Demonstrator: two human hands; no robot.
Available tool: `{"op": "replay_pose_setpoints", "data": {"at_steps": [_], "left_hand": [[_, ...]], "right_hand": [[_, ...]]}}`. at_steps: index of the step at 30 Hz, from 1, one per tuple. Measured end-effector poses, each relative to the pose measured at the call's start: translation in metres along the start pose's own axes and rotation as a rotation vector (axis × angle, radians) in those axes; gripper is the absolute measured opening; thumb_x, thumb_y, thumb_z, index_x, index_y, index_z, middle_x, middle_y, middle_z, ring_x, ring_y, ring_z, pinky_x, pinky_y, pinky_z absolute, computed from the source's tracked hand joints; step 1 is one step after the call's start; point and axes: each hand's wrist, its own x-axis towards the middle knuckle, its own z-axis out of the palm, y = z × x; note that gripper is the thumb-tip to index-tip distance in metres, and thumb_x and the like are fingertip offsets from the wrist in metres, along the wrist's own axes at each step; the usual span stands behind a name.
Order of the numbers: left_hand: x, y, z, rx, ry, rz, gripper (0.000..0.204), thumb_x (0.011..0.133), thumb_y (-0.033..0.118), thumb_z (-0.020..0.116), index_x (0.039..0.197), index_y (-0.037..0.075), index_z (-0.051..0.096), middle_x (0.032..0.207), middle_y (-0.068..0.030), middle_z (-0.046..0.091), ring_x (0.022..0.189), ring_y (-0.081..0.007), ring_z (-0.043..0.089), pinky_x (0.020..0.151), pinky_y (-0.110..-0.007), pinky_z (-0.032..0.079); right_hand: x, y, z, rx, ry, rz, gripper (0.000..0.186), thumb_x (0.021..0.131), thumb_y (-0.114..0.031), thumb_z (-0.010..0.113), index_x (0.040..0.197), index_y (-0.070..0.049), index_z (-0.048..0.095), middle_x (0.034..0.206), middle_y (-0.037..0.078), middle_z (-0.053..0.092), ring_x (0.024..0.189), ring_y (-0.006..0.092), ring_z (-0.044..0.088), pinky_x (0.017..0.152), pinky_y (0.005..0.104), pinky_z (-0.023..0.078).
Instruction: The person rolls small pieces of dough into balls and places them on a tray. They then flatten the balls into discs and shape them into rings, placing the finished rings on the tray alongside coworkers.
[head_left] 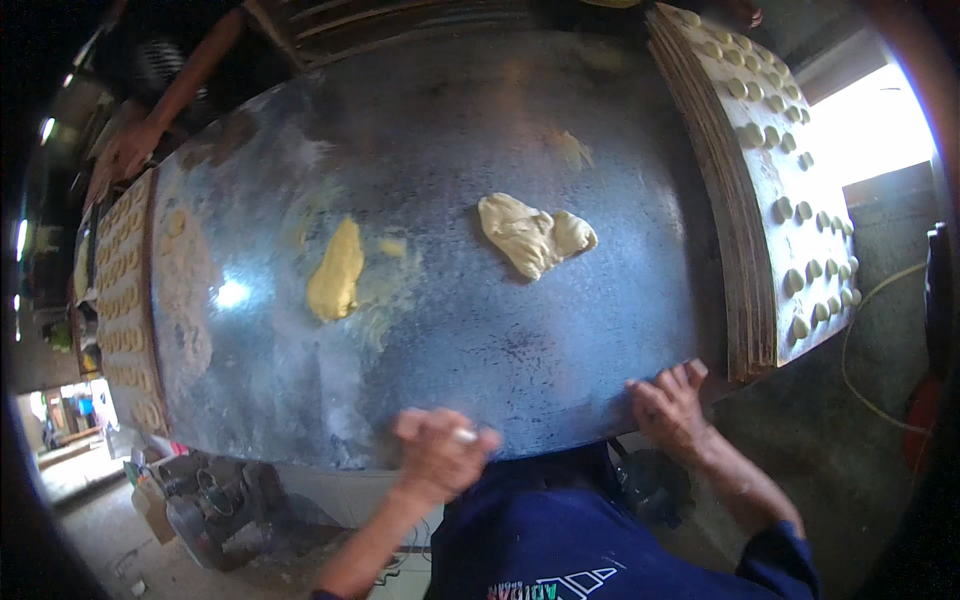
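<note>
My left hand (445, 452) is closed at the near edge of the metal-topped table (560, 350), slightly blurred. A small whitish spot shows at its fingers; what it is I cannot make out. At the near right edge, my right hand (672, 412) rests with bent, slightly parted fingers and nothing visible in them. Beyond both hands lies a pale, lumpy piece of dough (525, 238) near the middle of the table. Left of it is a longer, yellower mass (337, 275), smooth and soft-looking, with a small yellow smear beside it. Neither hand touches these two.
Stacked boards (740, 240) stand along the right edge, the top one bearing several small dough rounds (755, 135). Another board of rounds (122, 290) sits at the left end. Another person's arm (180, 90) reaches in at the far left. A machine (215, 500) stands below, left.
</note>
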Motion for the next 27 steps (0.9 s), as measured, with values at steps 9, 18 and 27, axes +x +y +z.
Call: {"op": "replay_pose_setpoints", "data": {"at_steps": [9,18,27], "left_hand": [[0.035,0.001,0.004,-0.122,-0.316,-0.142,0.004,0.086,0.018,0.062,0.083,0.02,0.062,0.096,-0.0026,0.051,0.095,-0.0251,0.05,0.085,-0.047,0.036],[0.06,-0.008,0.005,-0.147,-0.098,-0.068,0.009,0.081,0.018,0.068,0.084,0.024,0.061,0.092,-0.0013,0.047,0.09,-0.0255,0.048,0.083,-0.047,0.034],[0.073,-0.013,0.017,-0.097,-0.054,-0.101,0.009,0.084,0.02,0.067,0.088,0.026,0.062,0.094,-0.0031,0.047,0.089,-0.0265,0.048,0.083,-0.045,0.035]], "right_hand": [[0.027,0.012,0.026,0.402,0.151,0.003,0.033,0.09,-0.012,0.064,0.122,-0.011,0.058,0.128,0.012,0.064,0.133,0.0337,0.05,0.114,0.0561,0.033],[0.071,0.029,0.025,0.339,0.234,-0.016,0.042,0.084,-0.004,0.06,0.125,-0.006,0.053,0.13,0.021,0.058,0.127,0.0373,0.052,0.106,0.0527,0.043],[0.088,0.041,0.04,0.482,0.271,0.179,0.037,0.087,-0.007,0.058,0.124,-0.008,0.057,0.135,0.021,0.055,0.125,0.0386,0.053,0.107,0.0512,0.043]]}}
